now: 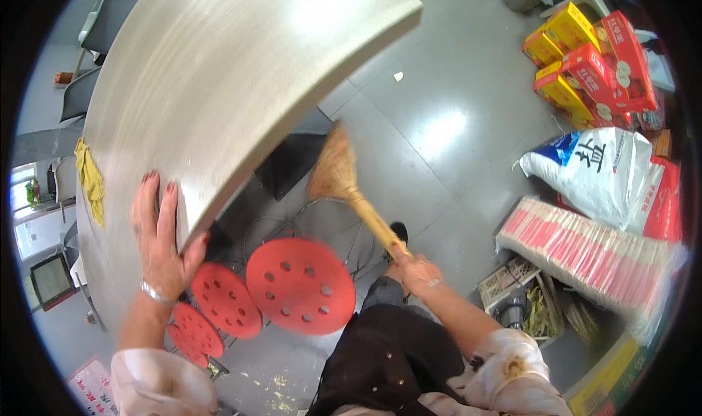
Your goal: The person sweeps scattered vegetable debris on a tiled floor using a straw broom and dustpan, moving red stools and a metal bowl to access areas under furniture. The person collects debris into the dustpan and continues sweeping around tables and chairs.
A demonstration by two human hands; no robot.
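Observation:
In my right hand (pixel 419 273) is the wooden handle of a short straw broom (pixel 335 169). Its bristles spread beside the edge of a pale wood-grain table (pixel 230 76), near a dark box-like base (pixel 288 161) underneath. My left hand (pixel 162 235) rests flat on the tabletop near its edge, the thumb over the rim and nothing held. Just below the table edge stand several red round stools with holes in their seats, the nearest red stool (pixel 299 312) between my two arms. A small pale scrap (pixel 398 76) lies on the grey tiled floor (pixel 406 136).
On the right are stacked red and yellow cartons (pixel 592 68), a white sack (pixel 609 177) bearing writing, a long plastic-wrapped bundle (pixel 587 251) and a crate (pixel 510 284) of greens. A yellow cloth (pixel 90 183) lies on the table. Crumbs (pixel 279 386) dot the floor below the stools.

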